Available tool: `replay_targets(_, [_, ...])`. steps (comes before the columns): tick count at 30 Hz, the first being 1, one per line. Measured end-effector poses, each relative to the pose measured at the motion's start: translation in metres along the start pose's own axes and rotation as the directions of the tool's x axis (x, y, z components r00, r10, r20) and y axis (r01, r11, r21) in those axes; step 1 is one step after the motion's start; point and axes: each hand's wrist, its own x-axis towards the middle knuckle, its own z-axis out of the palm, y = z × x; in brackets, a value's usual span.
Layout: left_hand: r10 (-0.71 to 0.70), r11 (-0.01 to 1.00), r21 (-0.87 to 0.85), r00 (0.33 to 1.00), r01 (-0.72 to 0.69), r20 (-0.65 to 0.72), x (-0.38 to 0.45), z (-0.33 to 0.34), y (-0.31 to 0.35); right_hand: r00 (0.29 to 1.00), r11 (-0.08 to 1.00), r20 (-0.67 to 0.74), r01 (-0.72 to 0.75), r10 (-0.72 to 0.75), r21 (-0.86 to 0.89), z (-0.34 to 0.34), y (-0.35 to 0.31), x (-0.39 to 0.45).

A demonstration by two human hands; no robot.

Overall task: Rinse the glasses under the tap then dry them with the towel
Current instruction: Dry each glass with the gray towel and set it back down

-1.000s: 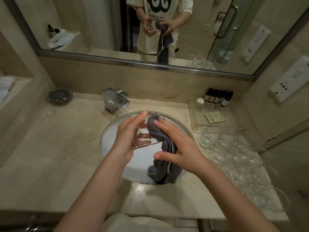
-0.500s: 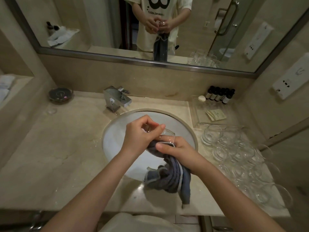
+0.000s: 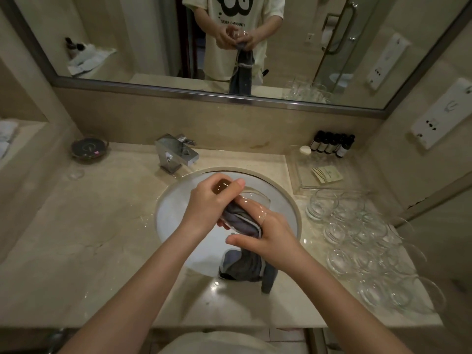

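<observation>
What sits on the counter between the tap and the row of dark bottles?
Head view: nothing stands there. Between the tap and the dark bottles runs bare counter, wet near the tap.

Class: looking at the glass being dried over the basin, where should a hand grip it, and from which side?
Probably round the closed base end, from the left, as the left hand does. The glass lies tilted, mouth toward the right hand, leaving it open for the towel.
</observation>
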Motion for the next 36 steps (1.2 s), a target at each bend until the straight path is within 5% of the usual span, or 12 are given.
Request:
replay_targets(2, [0.193, 0.979, 0.070, 0.981, -0.190, -0.028, 0.000, 0.000, -0.002, 0.993, 0.931, 0.068, -0.117, 0.099, 0.346, -0.005, -0.002, 0.000])
replay_targets(6, [0.511, 0.826, 0.231, 0.856, -0.515, 0.080, 0.004, -0.006, -0.008, 0.955, 0.495, 0.281, -0.288, 0.090, 0.820, -0.011, -0.008, -0.005])
replay_targets(9, [0.360, 0.896, 0.219, 0.920, -0.387, 0.154, 0.009, -0.010, -0.003, 0.959, 0.499, 0.225, -0.282, 0.173, 0.820, -0.006, -0.008, -0.002])
replay_targets(11, [-0.007, 0.997, 0.072, 0.970, -0.011, 0.242, 0.009, -0.014, 0.013, 0.968, 0.621, 0.133, -0.239, 0.214, 0.746, -0.003, -0.005, 0.000])
replay_targets(13, [-0.307, 0.947, 0.007, 0.900, 0.321, 0.311, 0.010, -0.015, 0.021, 0.977, 0.765, 0.056, -0.195, 0.204, 0.614, 0.003, -0.006, 0.000])
replay_targets(18, [-0.056, 0.997, 0.048, 0.998, 0.055, 0.036, 0.015, -0.008, -0.001, 0.978, 0.795, 0.084, -0.206, 0.193, 0.570, 0.013, -0.010, 0.004])
replay_targets(22, [0.269, 0.962, 0.031, 0.958, -0.273, 0.098, 0.014, -0.016, -0.011, 0.948, 0.346, 0.255, -0.308, 0.190, 0.886, 0.013, -0.012, 0.003])
replay_targets(24, [0.313, 0.948, 0.034, 0.945, -0.317, 0.096, 0.016, -0.017, -0.010, 0.952, 0.280, 0.222, -0.276, 0.212, 0.919, 0.016, -0.015, 0.003])
replay_targets(27, [0.022, 0.949, -0.311, 0.998, -0.041, -0.065, 0.015, -0.009, -0.006, 0.954, 0.442, 0.051, -0.184, 0.295, 0.878, 0.029, -0.022, 0.008])
replay_targets(30, [-0.269, 0.797, -0.555, 0.963, 0.237, 0.024, 0.006, 0.004, -0.003, 0.949, 0.545, -0.059, -0.126, 0.310, 0.829, 0.041, -0.024, 0.011])
replay_targets(33, [-0.272, 0.801, -0.565, 0.961, 0.197, -0.051, 0.004, 0.009, -0.005, 0.949, 0.462, -0.018, -0.136, 0.315, 0.876, 0.041, -0.028, 0.012])
replay_targets(36, [-0.230, 0.752, -0.638, 0.973, 0.165, -0.021, 0.005, 0.006, -0.011, 0.937, 0.187, 0.123, -0.191, 0.326, 0.964, 0.035, -0.026, 0.015])
